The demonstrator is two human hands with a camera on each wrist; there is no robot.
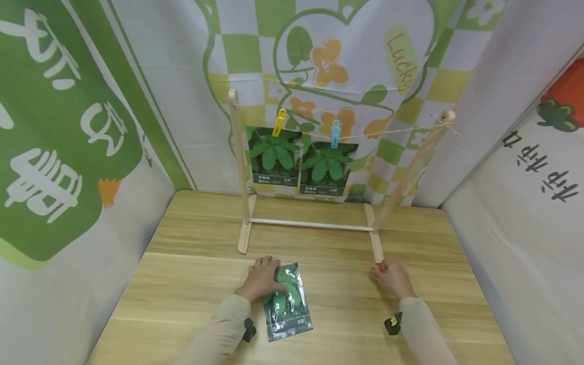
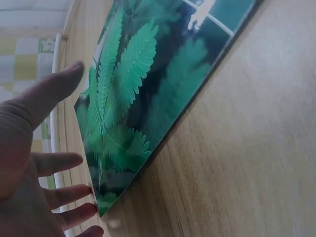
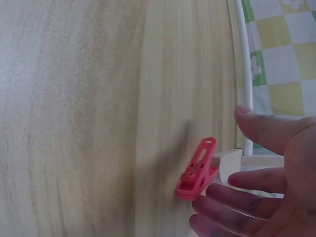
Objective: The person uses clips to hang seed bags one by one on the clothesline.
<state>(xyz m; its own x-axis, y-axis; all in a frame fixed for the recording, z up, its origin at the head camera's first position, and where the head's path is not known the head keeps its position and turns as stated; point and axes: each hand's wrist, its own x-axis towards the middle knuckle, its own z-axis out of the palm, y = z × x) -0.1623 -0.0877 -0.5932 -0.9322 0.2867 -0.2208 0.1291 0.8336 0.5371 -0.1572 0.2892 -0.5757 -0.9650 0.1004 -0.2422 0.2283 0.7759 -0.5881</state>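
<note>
A glossy green packet with a leaf picture [image 1: 290,306] lies on the table. My left hand [image 1: 262,280] overlaps its upper left edge in the head view; the left wrist view has the thumb and fingers spread at the packet's side. On the right, a red clothespin [image 3: 197,170] lies by the end of the rack's wooden foot [image 1: 376,247]. My right hand [image 1: 394,279] is beside that clothespin, thumb apart and fingertips right at its edge, and partly hides it from the head camera.
A wooden rack [image 1: 241,157] with a string stands at the table's back. From the string hang two similar leaf packets [image 1: 275,161], one under a yellow clothespin [image 1: 279,123], the other under a blue clothespin [image 1: 335,134]. A white bar [image 1: 312,224] joins the rack's feet. Printed curtains surround the table.
</note>
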